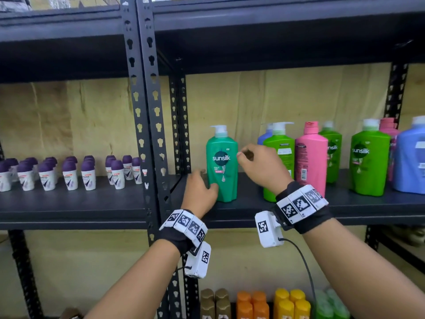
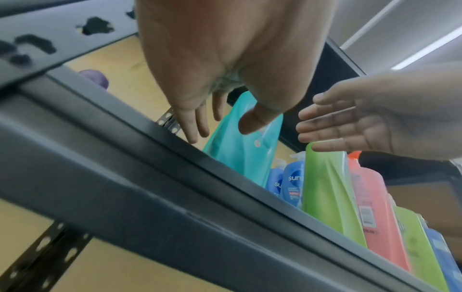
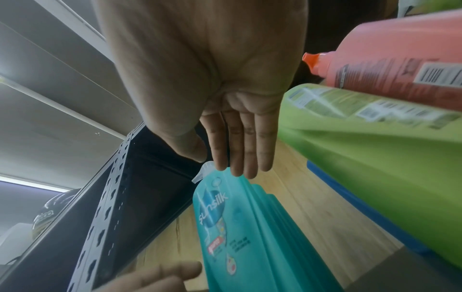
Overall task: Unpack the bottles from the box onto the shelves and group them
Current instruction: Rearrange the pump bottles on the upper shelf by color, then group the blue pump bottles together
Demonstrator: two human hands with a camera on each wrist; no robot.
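Our upright teal plastic pump bottle stands between spread hands: left hand nearer at eight o'clock, right hand at three.

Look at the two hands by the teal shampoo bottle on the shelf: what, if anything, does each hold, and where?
Neither grips anything. The left hand touches the teal bottle's lower left side with straight fingers; the right hand hovers open beside it.

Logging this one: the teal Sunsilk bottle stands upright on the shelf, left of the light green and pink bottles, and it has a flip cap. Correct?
Not quite: the teal bottle has a white pump, not a flip cap; the head view shows it. It does stand upright on the shelf, left of the light green bottle and the pink bottle.
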